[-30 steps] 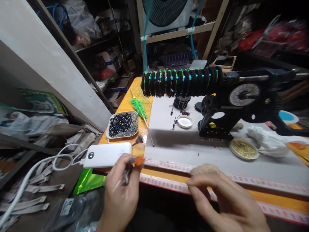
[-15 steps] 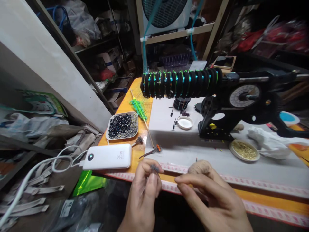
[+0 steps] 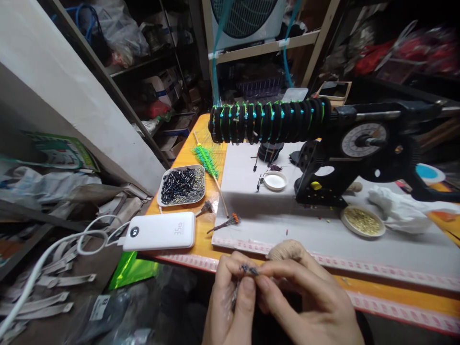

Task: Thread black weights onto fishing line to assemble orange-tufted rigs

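My left hand [image 3: 230, 302] and my right hand [image 3: 305, 302] meet at the table's front edge. Together their fingertips pinch a small dark feathery piece [image 3: 248, 270] with thin strands hanging below it. A wrapped tan fingertip [image 3: 287, 249] shows behind my right hand. An orange-tipped piece [image 3: 230, 222] lies on the grey mat [image 3: 280, 225] just beyond my hands. A black winding machine [image 3: 355, 153] stands on the mat, and its long spindle [image 3: 268, 122] carries black rings bound with green and blue thread.
A white power bank [image 3: 160, 231] with a cable lies at the table's left corner. Behind it are a tray of small dark parts [image 3: 181, 185] and a green bristly stick [image 3: 207, 162]. A white lid [image 3: 275, 181], a dish of gold beads [image 3: 362, 220] and shelves beyond.
My left hand left the orange-tipped piece on the mat and moved right to meet my right hand. Both hands now pinch the small dark piece.
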Tool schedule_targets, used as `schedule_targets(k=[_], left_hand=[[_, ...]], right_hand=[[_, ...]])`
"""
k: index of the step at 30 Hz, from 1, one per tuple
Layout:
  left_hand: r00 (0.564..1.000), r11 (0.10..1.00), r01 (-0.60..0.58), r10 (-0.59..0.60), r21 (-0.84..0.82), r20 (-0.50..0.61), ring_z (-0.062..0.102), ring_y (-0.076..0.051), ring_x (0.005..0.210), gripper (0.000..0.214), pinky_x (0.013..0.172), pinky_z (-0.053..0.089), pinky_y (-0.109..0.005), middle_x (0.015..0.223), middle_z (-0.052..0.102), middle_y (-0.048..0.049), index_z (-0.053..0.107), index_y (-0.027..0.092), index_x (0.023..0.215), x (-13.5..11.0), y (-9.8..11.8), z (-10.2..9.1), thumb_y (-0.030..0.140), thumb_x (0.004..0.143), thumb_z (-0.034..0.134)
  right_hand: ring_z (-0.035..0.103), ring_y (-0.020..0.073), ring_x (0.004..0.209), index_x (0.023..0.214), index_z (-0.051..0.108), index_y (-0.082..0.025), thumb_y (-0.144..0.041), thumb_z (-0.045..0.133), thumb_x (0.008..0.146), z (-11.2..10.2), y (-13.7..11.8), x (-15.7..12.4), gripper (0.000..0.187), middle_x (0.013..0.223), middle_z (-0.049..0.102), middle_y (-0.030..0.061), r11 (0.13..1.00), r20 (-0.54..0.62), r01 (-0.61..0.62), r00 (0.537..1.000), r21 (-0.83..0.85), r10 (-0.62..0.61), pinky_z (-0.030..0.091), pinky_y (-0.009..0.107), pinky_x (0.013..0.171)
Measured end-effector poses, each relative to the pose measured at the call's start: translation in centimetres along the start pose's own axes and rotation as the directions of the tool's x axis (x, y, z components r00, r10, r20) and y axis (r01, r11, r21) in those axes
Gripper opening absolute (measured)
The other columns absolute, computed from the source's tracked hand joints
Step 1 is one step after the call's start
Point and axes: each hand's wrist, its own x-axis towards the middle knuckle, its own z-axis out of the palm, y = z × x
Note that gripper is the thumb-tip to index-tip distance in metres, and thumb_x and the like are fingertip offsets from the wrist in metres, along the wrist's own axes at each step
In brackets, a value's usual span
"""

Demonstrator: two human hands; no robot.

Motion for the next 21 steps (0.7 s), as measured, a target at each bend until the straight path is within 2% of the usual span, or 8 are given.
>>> schedule_targets(k=[4,9,12,21], left_hand=[[0.995,0.996,0.08,-0.082,-0.037,-0.052,0.051,-0.008,0.06,0.02,0.058,0.041,-0.02,0.075,0.057,0.0026,0.058,0.021,0.086,-0.2,0.2,-0.2,0.036,0.099,0.058],[0.999,0.995,0.03,-0.031,-0.096,-0.009,0.045,-0.006,0.054,0.024,0.053,0.034,-0.021,0.073,0.057,0.0024,0.049,0.02,0.082,-0.2,0.6,-0.8,0.034,0.099,0.058],[0.999,0.995,0.033,-0.033,-0.098,0.002,0.045,-0.007,0.055,0.025,0.051,0.031,-0.022,0.073,0.056,0.0023,0.046,0.02,0.082,-0.3,0.7,-1.0,0.034,0.1,0.057],[1.0,0.997,-0.024,0.026,-0.072,0.018,0.039,-0.006,0.053,0.02,0.05,0.027,-0.021,0.073,0.054,0.0034,0.048,0.021,0.086,-0.5,0.4,-0.6,0.033,0.101,0.053]], right_hand=[[0.063,0.0151,0.07,0.096,0.073,-0.024,-0.008,0.067,0.087,-0.3,0.2,-0.4,0.019,0.074,0.061,0.0011,0.997,0.033,0.059,0.998,-0.042,-0.058,0.055,0.024,0.062],[0.063,0.0158,0.071,0.093,0.076,-0.027,-0.011,0.07,0.086,-1.4,0.7,-0.8,0.018,0.079,0.061,0.0021,0.994,-0.021,0.072,0.997,-0.084,-0.074,0.053,0.024,0.06],[0.063,0.0163,0.072,0.095,0.076,-0.028,-0.012,0.071,0.086,-1.7,0.8,-0.8,0.019,0.08,0.061,0.0023,0.991,-0.01,0.073,0.997,-0.109,-0.075,0.053,0.024,0.06],[0.062,0.0151,0.071,0.095,0.075,-0.027,-0.01,0.071,0.085,-1.8,0.7,-1.2,0.019,0.079,0.059,0.0016,0.993,0.02,0.101,0.995,-0.057,-0.1,0.052,0.023,0.059]])
